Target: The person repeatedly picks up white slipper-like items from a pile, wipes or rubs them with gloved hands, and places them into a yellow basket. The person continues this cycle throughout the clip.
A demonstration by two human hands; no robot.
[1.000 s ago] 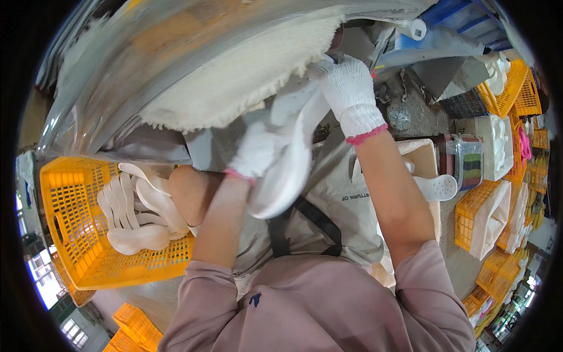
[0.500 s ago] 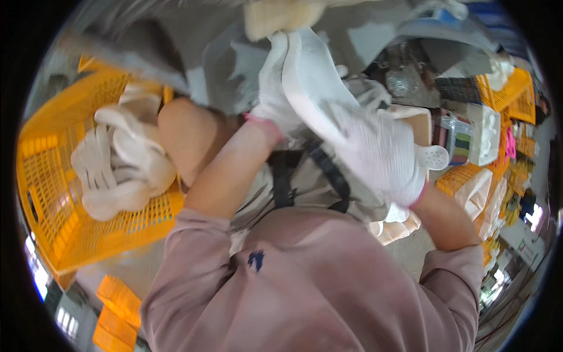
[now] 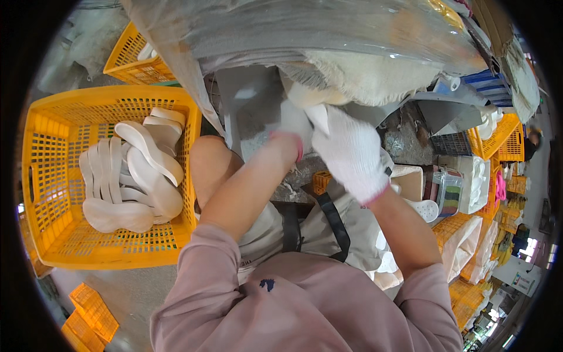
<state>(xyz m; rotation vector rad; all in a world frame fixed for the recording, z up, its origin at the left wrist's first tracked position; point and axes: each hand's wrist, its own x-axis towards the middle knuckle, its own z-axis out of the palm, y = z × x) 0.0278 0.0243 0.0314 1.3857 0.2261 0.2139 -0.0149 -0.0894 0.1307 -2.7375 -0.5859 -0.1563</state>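
Both my hands wear white gloves and meet in front of me, under a pile wrapped in clear plastic (image 3: 328, 29). My left hand (image 3: 291, 126) and my right hand (image 3: 352, 155) close together on a pale cream shoe sole (image 3: 305, 97), which they mostly hide. To my left, a yellow mesh basket (image 3: 111, 255) holds several white soles (image 3: 149, 155) piled loosely. My bare knee sits between the basket and my hands.
Cream fleecy material (image 3: 381, 76) lies under the plastic. A second yellow basket (image 3: 132, 58) stands behind the first. At right are more yellow baskets (image 3: 498, 135), a clear container (image 3: 448, 193) and a white sole (image 3: 425, 208). Flat orange crates (image 3: 88, 311) lie at lower left.
My view has swung left and down, so the basket of soles now shows fully. My hands have come closer together, and the white sole they held is now mostly covered by them.
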